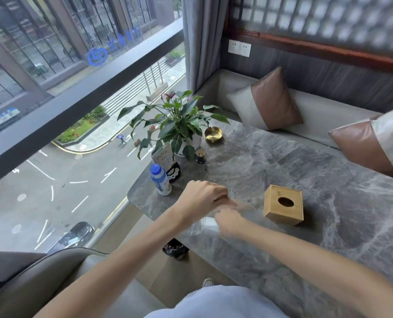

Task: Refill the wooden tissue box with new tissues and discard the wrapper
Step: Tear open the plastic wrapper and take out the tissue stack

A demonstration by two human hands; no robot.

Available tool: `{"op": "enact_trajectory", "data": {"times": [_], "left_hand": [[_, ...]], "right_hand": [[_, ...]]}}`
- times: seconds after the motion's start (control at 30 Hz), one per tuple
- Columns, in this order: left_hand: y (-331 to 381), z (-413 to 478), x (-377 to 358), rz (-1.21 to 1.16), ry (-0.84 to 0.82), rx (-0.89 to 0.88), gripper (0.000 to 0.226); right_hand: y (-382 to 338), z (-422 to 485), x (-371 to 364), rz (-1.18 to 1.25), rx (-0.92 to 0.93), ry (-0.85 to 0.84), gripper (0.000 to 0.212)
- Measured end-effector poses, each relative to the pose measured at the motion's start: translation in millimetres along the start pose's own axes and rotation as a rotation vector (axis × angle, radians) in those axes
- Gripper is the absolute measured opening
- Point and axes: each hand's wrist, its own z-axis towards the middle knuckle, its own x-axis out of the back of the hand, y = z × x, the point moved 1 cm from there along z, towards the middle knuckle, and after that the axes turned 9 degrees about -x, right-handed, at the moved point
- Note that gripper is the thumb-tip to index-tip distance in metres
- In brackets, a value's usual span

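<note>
Head view, only cam. Both hands meet over the near-left part of the grey marble desk [282, 157]. Left hand [202, 198] is curled, fingers closed down on something thin. Right hand [228, 222] is just below it and touching, also closed, motion-blurred. Between and under them hangs a clear plastic wrapper [199, 227], seen as a transparent film over the desk edge. Both hands appear to pinch this film; whether any tissues remain inside, can't tell, nothing white is visible.

Wooden tissue box [284, 207] stands on the desk to the right of the hands, near but apart, untouched. Oval slot faces up and toward the cam. Box is roughly cubic, so no real long axis; one corner points at the viewer. Right hand is the nearer one, so a reach to the box would go right and slightly forward.

Judgement: step in hand is wrapper handling, either opening or crumpling. No tissue shows in the slot, so refill state of the box is unclear.

Other items, far-left desk end: blue-capped bottle [160, 180], potted plant [175, 120], brass dish [214, 134], small dark jar [200, 156]. Dark bag-like thing under the desk edge [175, 249], maybe a bin; can't confirm.

Risk: film is slippery and hard to see.
</note>
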Motion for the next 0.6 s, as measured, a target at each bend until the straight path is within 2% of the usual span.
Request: {"op": "enact_trajectory", "data": {"times": [0.1,0.2,0.27,0.37,0.43,0.6], "left_hand": [[-17,11,7,0.090,0.041,-0.030,0.043],[-34,18,13,0.142,0.097,-0.038,0.040],[-44,21,16,0.167,0.158,-0.038,0.037],[-61,28,19,0.111,0.215,-0.010,0.029],[-70,33,18,0.094,0.242,-0.035,0.026],[-68,61,19,-0.015,0.242,-0.124,0.022]], "right_hand": [[10,-34,44,0.161,0.044,0.110,0.027],[44,-72,75,0.486,0.070,0.093,0.017],[69,-99,92,0.832,0.171,0.072,0.015],[104,-121,92,1.527,0.249,0.171,0.030],[119,-121,82,1.777,0.178,0.282,0.028],[139,-121,54,2.103,0.047,0.404,0.034]]}}
